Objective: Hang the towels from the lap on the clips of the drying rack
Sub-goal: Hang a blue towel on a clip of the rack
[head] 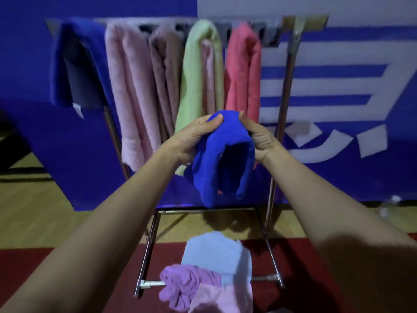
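Blue towel (222, 154) hangs pinched between both hands' closed fingers, left (191, 141) and right (259, 138), before the rack (286, 91).

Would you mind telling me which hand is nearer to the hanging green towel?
Left. The left hand grips the blue towel right in front of the green towel's lower part; the right hand holds the other side, farther right.

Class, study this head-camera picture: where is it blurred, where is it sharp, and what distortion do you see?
Head view: the rack's top bar and hanging towels are smeared by blur; the hands and blue towel are sharper; the wide lens bows the rack's posts; the lighting is dim, with a shadow on the right forearm.
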The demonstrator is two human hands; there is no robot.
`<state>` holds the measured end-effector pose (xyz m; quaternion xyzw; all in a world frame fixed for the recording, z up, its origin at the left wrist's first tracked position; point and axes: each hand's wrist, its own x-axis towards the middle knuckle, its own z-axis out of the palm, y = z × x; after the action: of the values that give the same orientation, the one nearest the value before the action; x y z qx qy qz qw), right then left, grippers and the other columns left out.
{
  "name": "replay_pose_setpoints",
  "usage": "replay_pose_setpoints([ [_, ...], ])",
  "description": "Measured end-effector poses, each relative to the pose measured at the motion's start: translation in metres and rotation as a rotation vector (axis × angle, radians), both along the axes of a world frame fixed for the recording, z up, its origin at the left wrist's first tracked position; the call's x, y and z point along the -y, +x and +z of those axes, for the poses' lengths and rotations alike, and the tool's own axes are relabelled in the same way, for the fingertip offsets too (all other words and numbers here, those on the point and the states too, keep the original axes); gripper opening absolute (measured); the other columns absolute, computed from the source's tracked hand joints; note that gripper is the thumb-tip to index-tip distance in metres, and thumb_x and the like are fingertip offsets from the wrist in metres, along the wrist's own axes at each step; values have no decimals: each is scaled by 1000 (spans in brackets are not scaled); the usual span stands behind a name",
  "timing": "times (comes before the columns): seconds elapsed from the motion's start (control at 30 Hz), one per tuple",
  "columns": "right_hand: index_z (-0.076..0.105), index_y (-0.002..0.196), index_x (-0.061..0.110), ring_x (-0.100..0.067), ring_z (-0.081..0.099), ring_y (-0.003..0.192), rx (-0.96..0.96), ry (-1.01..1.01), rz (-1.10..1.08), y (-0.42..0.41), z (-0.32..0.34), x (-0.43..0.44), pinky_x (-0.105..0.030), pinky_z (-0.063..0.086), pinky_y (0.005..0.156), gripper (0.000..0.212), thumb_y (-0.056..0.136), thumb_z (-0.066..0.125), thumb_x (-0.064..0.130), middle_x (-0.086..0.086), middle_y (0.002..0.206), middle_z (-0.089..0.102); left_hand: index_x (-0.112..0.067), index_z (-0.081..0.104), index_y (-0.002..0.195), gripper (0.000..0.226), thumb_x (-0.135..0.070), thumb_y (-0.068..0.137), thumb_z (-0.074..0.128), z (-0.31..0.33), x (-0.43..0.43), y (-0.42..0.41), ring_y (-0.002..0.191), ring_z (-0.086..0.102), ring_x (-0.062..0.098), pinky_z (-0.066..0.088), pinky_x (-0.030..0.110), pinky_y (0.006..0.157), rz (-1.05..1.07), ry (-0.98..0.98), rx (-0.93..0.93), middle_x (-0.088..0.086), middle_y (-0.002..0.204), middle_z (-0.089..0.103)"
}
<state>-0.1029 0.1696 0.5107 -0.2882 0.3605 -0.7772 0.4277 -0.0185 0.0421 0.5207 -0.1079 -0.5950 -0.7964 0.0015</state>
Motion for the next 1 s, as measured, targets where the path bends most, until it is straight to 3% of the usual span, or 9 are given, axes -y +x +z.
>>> replay_pose_setpoints([
  [0.17,75,79,-1,-20,72,75,-53,1,-51,-17,55,-15,-31,59,70,70,21,96,31,-14,82,74,-10,57,101,13,-14,90,52,54,-12,-15,64,66,7,53,17,60,42,-69,-39,-3,73,71],
  [0.33,75,87,3,-19,71,83,-141,74,-65,-41,93,-23,-32,56,82,73,26,96,37,-13,91,73,-11,57,101,22,-16,97,36,92,-14,-32,65,66,7,52,17,60,53,-105,-51,-3,75,71],
  [0.43,76,91,7,-18,69,87,-218,91,-94,-55,114,-22,-32,50,92,72,30,94,42,-10,96,73,-14,59,97,23,-16,98,36,109,-15,-44,66,66,6,53,17,64,135,-118,-85,-5,74,72],
  [0.57,74,97,7,-20,69,91,-222,100,-115,-69,138,-16,-33,54,90,67,40,92,39,-11,99,71,-18,62,93,19,-20,97,43,127,-18,-69,65,66,10,53,22,67,241,-102,-82,-3,72,71],
  [0.67,69,103,7,-21,65,97,-254,116,-194,-76,152,-12,-34,50,96,52,65,76,42,-12,103,69,-13,64,97,21,-25,96,48,138,-20,-85,71,66,15,54,26,71,324,-42,-61,3,79,71],
  [0.73,66,102,7,-21,66,89,-288,160,-303,-86,162,-8,-35,51,90,40,83,60,42,-10,94,70,-10,64,99,23,-26,95,49,146,-21,-103,78,66,22,54,30,75,401,-30,-78,10,87,69],
  [0.8,67,96,8,-20,68,73,-318,225,-388,-94,168,-1,-34,53,75,36,88,56,42,-7,78,72,-9,63,90,19,-24,93,52,152,-24,-116,79,63,30,53,35,77,521,-37,-52,16,85,65],
  [0.93,67,86,10,-20,66,64,-336,264,-497,-109,168,13,-34,53,67,31,88,59,40,-6,68,71,-9,55,76,18,-18,91,56,149,-23,-133,59,56,23,50,22,50,627,45,-61,10,66,57],
  [1.0,67,89,9,-23,66,70,-331,258,-524,-114,162,17,-35,54,72,31,88,59,39,-9,75,71,-10,58,79,17,-21,91,59,137,-19,-140,59,60,18,52,22,51,661,72,-124,7,66,61],
])
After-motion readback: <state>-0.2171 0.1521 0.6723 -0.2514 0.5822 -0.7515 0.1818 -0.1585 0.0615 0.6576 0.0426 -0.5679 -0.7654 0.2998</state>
